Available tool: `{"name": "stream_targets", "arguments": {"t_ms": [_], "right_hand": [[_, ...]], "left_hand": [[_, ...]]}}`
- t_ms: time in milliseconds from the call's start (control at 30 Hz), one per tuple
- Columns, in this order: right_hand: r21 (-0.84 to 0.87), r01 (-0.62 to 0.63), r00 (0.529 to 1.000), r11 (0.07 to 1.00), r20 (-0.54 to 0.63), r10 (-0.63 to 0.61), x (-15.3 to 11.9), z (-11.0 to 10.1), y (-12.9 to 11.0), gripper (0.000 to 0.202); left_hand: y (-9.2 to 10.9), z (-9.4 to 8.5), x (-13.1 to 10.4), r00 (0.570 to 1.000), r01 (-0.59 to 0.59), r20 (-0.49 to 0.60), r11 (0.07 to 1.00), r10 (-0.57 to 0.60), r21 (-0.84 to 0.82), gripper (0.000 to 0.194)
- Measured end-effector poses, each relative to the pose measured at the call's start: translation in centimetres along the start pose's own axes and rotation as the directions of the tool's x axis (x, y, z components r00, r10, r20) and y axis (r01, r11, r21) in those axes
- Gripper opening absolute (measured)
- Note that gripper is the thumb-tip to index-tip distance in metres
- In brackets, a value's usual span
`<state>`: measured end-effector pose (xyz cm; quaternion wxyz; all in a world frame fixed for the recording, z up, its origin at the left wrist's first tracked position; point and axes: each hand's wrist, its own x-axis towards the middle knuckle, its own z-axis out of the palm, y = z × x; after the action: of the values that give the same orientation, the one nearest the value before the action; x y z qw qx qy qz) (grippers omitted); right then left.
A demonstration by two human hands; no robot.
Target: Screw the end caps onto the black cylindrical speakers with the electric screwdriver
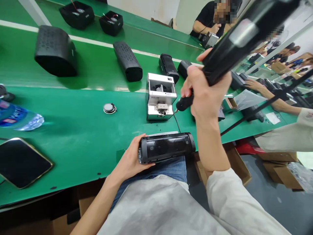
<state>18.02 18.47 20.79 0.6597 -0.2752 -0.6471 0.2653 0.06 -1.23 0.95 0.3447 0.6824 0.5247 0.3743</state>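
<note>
My left hand (132, 158) is closed around the left end of a black speaker (168, 147), which lies on its side at the table's front edge. My right hand (205, 86) grips a large black electric screwdriver (232, 39), raised and slanting down to the left. Its tip (174, 112) is beside the front right corner of a white screw feeder (160, 98); whether it touches a screw there is too small to tell. A thin dark cable runs from the feeder toward the speaker.
Several black speaker housings, one an upright block (56, 52), stand on the green conveyor (97, 62) behind. A round silver disc (109, 108), a phone (23, 163) and a water bottle (19, 116) lie leftward. A co-worker's hand (255, 85) reaches in at right. Cardboard boxes (238, 163) sit below.
</note>
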Motion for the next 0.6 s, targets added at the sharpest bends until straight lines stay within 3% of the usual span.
{"name": "stream_targets", "arguments": {"t_ms": [167,300,600], "right_hand": [[0.076,0.003,0.999,0.997,0.033,-0.005,-0.6,-3.7,-3.6,0.030],[0.095,-0.078,0.996,0.992,0.050,0.074,-1.6,-4.5,-5.7,0.029],[0.244,-0.151,0.986,0.958,0.106,0.128,-2.7,-4.5,-4.8,0.025]], "left_hand": [[-0.2,0.0,0.0,1.000,-0.003,0.002,1.000,0.003,0.001,0.104],[-0.2,0.0,0.0,1.000,-0.002,-0.001,1.000,0.002,0.001,0.104],[-0.9,0.0,-0.3,1.000,0.003,-0.018,1.000,-0.003,0.024,0.104]]}}
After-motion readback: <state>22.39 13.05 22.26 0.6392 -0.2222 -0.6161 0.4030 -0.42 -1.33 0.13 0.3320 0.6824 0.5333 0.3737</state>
